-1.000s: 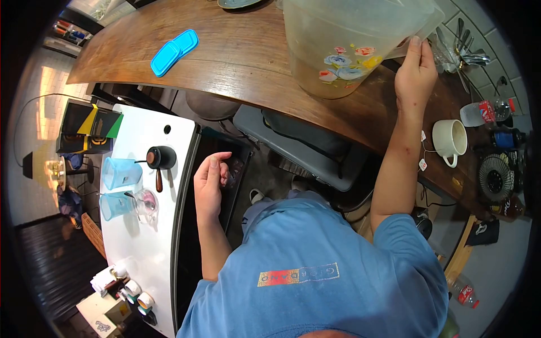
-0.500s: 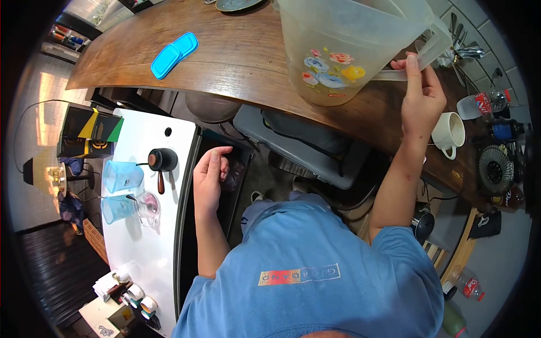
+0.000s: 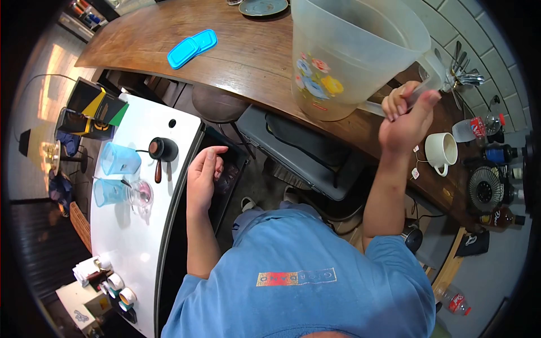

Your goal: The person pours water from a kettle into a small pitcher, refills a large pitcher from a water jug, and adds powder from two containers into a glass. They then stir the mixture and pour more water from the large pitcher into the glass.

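Observation:
A large translucent plastic pitcher (image 3: pixel 360 50) with printed flowers stands on the wooden counter (image 3: pixel 242 62). My right hand (image 3: pixel 408 118) has its fingers wrapped round the pitcher's handle. A white mug (image 3: pixel 441 152) is beside that hand, with tea bag tags (image 3: pixel 415 173) hanging nearby. Over by the white table's edge, my left hand (image 3: pixel 204 172) holds nothing that I can see. Its index finger stretches out and the others curl loosely. Nearest to it are a dark pot with a wooden handle (image 3: pixel 163 149) and a clear glass vessel (image 3: pixel 141 194) on the white table (image 3: pixel 135 259).
Two blue lids (image 3: pixel 193 49) and a plate (image 3: pixel 263 7) lie on the counter. Cutlery (image 3: pixel 465 76) stands behind the pitcher, with bottles (image 3: pixel 470 129) and a small fan (image 3: pixel 484 188) farther right. Two blue cups (image 3: pixel 121 159) sit on the white table. A stool (image 3: pixel 217 102) is under the counter.
My right hand has closed its fingers further round the pitcher's handle. The pitcher's flower print has turned leftward a little. The whole view has shifted slightly; my left hand keeps much the same pose.

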`<state>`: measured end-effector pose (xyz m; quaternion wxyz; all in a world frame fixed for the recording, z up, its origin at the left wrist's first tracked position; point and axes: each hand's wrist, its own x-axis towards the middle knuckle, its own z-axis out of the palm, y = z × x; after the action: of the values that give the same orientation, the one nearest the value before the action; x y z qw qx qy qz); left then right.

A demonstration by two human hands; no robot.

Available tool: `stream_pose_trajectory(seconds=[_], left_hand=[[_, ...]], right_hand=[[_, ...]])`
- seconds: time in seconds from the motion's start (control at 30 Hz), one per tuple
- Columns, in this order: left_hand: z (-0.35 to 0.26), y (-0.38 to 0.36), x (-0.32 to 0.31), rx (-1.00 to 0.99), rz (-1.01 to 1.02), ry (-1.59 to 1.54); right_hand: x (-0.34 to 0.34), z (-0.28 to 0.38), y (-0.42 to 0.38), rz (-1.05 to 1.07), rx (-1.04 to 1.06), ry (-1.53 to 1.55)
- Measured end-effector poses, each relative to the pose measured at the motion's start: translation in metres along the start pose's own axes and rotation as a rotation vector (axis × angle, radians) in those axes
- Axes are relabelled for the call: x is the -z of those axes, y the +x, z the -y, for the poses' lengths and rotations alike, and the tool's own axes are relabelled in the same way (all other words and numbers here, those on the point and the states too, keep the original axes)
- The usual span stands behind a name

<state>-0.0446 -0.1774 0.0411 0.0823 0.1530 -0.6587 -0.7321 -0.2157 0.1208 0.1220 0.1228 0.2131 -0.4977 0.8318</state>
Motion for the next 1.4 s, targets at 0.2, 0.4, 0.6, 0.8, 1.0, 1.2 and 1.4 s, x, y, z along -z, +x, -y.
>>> stream_pose_trajectory(seconds=[0.2, 0.4, 0.6, 0.8, 1.0, 1.2, 1.4], left_hand=[[-0.017, 0.004, -0.007, -0.099, -0.008, 0.035], [-0.040, 0.007, -0.022, -0.232, 0.018, 0.054], [-0.063, 0.018, -0.043, -0.326, 0.056, 0.127], [-0.090, 0.038, -0.095, -0.426, 0.159, 0.085], [-0.110, 0.058, -0.136, -0.519, 0.141, 0.121], [-0.122, 0.035, -0.176, -0.553, 0.121, -0.096], [-0.123, 0.046, -0.203, -0.599, -0.020, -0.312]], right_hand=[[-0.052, -0.025, -0.032, -0.079, 0.154, -0.221], [-0.081, -0.042, -0.038, 0.251, 0.134, -0.260], [-0.055, -0.036, -0.039, 0.266, 0.226, -0.279], [0.017, -0.024, -0.030, 0.059, 0.165, -0.482], [0.045, -0.005, -0.043, -0.037, 0.133, -0.579], [0.066, 0.006, -0.061, -0.119, 0.017, -0.660], [0.065, 0.003, -0.060, -0.148, -0.038, -0.620]])
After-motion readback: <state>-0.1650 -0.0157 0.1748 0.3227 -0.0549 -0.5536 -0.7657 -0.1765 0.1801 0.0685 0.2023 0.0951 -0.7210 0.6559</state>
